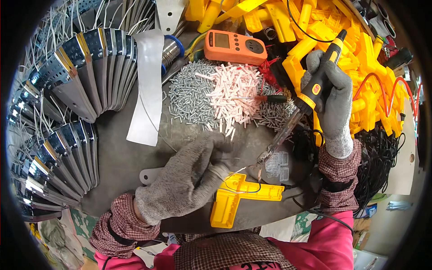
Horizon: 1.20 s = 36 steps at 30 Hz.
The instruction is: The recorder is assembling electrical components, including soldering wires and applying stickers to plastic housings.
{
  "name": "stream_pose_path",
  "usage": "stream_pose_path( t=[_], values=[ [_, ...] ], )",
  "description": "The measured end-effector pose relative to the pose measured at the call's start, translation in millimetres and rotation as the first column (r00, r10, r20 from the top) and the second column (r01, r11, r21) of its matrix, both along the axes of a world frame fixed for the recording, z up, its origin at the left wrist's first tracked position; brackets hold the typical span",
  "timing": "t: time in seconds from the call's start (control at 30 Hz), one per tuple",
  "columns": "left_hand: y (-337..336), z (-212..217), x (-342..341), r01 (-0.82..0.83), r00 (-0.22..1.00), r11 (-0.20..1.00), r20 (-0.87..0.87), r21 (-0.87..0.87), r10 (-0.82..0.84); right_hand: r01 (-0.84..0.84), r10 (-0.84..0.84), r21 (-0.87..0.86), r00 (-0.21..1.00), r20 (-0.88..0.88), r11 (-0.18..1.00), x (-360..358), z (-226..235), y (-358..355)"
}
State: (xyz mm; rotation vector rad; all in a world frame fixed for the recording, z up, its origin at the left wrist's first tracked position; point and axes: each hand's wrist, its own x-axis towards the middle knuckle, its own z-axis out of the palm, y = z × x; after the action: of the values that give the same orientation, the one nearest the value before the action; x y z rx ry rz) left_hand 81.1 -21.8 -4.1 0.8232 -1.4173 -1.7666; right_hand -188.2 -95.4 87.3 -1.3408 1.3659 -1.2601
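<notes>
The right hand [330,96], in a grey knit glove, is gripping a soldering iron [310,96] with a black and orange handle, fingers closed round the grip in the right centre of the frame. The iron's long axis is running on a diagonal, from the handle end at the upper right down to the tip at the lower left, and that tip is ending just above the yellow T-shaped plastic part [238,194] lying in the lower centre of the frame. The left hand [189,180], also in a grey glove, is resting palm down on the dark table [117,162] just to the left of the yellow part, its fingers curled and seeming to pinch a thin white wire [234,173] at the part's upper edge; whether it is also pressing on the part itself is hard to tell. So the part is lying below and to the left of the right hand, and directly beside the left hand, which is much the nearer of the two. The wide bar of the part is stretching left to right, with its short leg pointing toward the lower edge of the frame. Above the hands, a heap of screws [191,92] and pale pink strips [236,92] is spreading across the centre, with an orange meter [234,46] at the top and a pile of yellow parts [342,40] filling the upper right. Folded metal brackets [90,67] are fanning along the left side.
</notes>
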Motion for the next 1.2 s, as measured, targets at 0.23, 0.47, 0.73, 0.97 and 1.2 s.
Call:
stream_pose_path(
  t=[0.23,0.47,0.73,0.97,1.2],
  values=[
    [-5.6,-10.1,-2.0,0.015,0.934,0.761,0.281,-0.649,0.221,-0.174,0.165,0.073,0.980,0.108,0.982,0.8,-10.9,-5.3],
    [-0.4,-23.7,-5.9,-0.089,0.955,0.759,0.161,-0.645,0.249,-0.119,0.116,0.052,0.991,0.071,0.991,5.6,-13.0,-5.5],
    [-6.2,-15.1,-5.8,0.018,0.922,0.715,0.288,-0.699,0.258,-0.059,0.059,0.053,0.998,0.004,0.997,7.4,-12.0,-4.3],
    [-4.9,-23.6,-9.1,0.002,0.905,0.704,0.301,-0.710,0.301,-0.017,0.020,0.046,0.998,-0.067,0.999,5.3,-16.0,-7.9],
    [-2.6,-29.0,-9.2,0.011,0.908,0.727,0.311,-0.687,0.280,-0.020,0.026,0.065,0.996,-0.084,0.998,6.3,-15.8,-7.5]
  ],
)
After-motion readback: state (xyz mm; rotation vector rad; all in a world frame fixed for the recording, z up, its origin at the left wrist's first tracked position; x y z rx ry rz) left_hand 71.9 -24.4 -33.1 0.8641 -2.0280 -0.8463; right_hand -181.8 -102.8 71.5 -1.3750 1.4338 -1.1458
